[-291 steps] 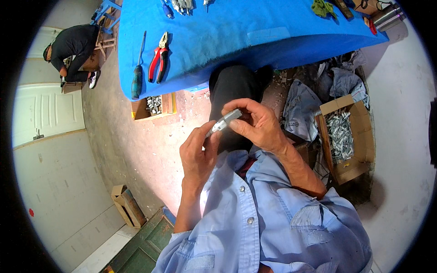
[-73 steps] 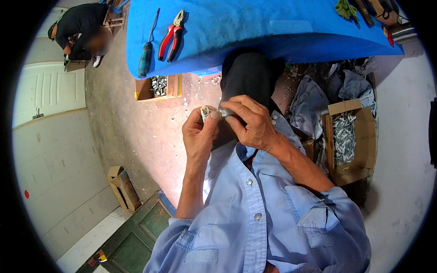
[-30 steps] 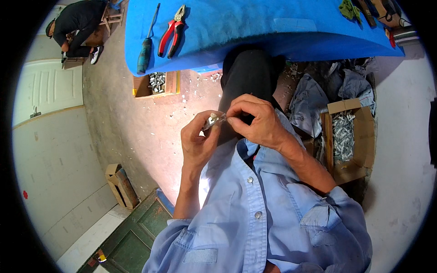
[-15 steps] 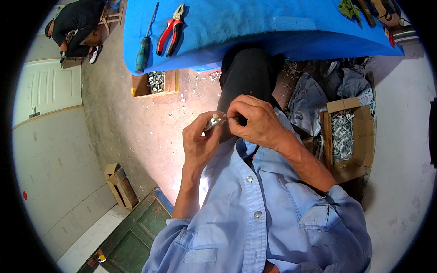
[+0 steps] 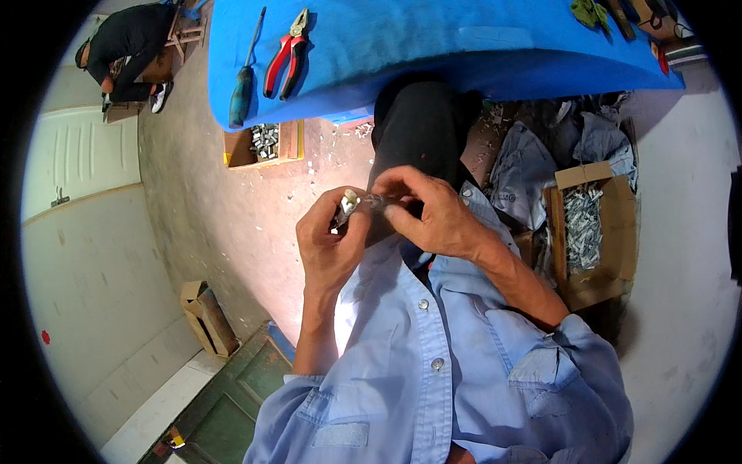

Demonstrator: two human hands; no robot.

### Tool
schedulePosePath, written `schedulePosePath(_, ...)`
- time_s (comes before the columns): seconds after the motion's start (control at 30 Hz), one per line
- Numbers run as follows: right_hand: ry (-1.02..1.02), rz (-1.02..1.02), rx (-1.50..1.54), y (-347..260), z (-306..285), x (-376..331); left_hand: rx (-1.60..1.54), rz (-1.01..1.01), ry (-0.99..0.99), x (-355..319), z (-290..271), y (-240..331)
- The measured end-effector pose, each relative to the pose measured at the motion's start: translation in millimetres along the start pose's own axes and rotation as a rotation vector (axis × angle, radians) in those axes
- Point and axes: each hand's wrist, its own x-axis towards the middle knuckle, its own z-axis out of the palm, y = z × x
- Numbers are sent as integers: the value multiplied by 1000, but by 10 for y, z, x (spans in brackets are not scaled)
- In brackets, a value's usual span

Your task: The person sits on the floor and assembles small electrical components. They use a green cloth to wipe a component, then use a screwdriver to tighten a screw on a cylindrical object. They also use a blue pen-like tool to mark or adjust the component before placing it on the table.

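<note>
Above my lap, my left hand (image 5: pixel 328 243) pinches a small white and silvery piece (image 5: pixel 349 203) between thumb and fingers; its exact kind cannot be made out. Between the two hands stretches a bit of thin, see-through plastic (image 5: pixel 375 203), which looks like a small clear bag. The fingers of my right hand (image 5: pixel 434 213) are curled and pressed together at the right side of this plastic. Part of what the right fingers grip is hidden behind them.
Ahead is a blue-covered table (image 5: pixel 417 46) with a screwdriver (image 5: pixel 243 89) and red-handled pliers (image 5: pixel 288 58). Small metal parts fill an open box (image 5: pixel 290 139) below it. At right stands a carton (image 5: pixel 614 224) of small packed pieces. Another person (image 5: pixel 131 46) sits far left.
My left hand has moved slightly left with the small piece. The right hand's fingers have shifted and spread a little, and more see-through plastic shows between the hands.
</note>
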Motion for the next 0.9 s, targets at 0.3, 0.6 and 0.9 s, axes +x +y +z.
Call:
schedulePosePath(0.3,102,140,1103,-213,-223,203,-17,-48,186,76,-94,270)
schedulePosePath(0.6,415,-53,1296,20,-1180,677,-3,-199,93,75,70,-31)
schedulePosePath(0.9,562,-80,1266,-171,-1326,645,75,-266,84,123,93,-118)
